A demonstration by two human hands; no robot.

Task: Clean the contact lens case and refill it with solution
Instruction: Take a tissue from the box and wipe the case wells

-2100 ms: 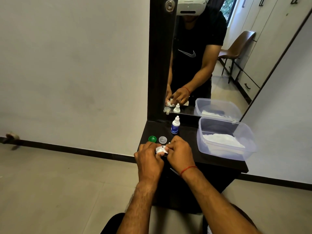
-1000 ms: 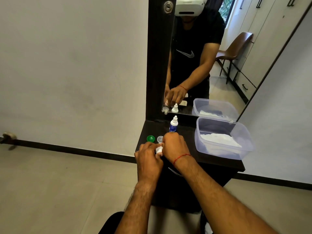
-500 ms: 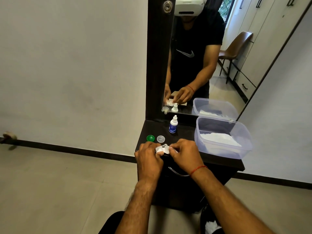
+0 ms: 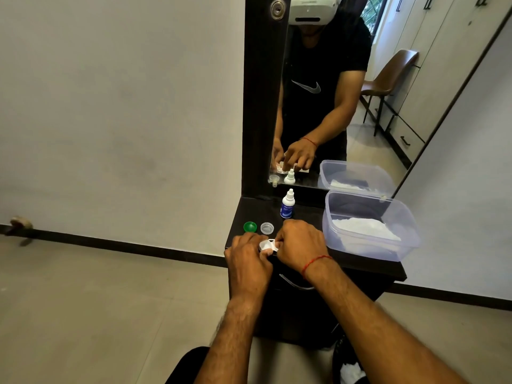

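Case [image 4: 268, 245], white and mostly hidden, sits over the shelf's [image 4: 257, 210] near edge. Left hand [image 4: 249, 263] and right hand [image 4: 300, 245] both curl their fingers round it. Green cap [image 4: 250, 227] and clear cap [image 4: 267, 228] lie at 11 o'clock. Bottle [image 4: 287, 205] stands upright at 1, tub [image 4: 368, 249] at 3.

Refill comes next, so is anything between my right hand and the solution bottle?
Nothing visible does. The bottle stands upright just beyond the right hand. The green cap and clear cap lie left of that path, the plastic box right of it. That hand pinches the white case.
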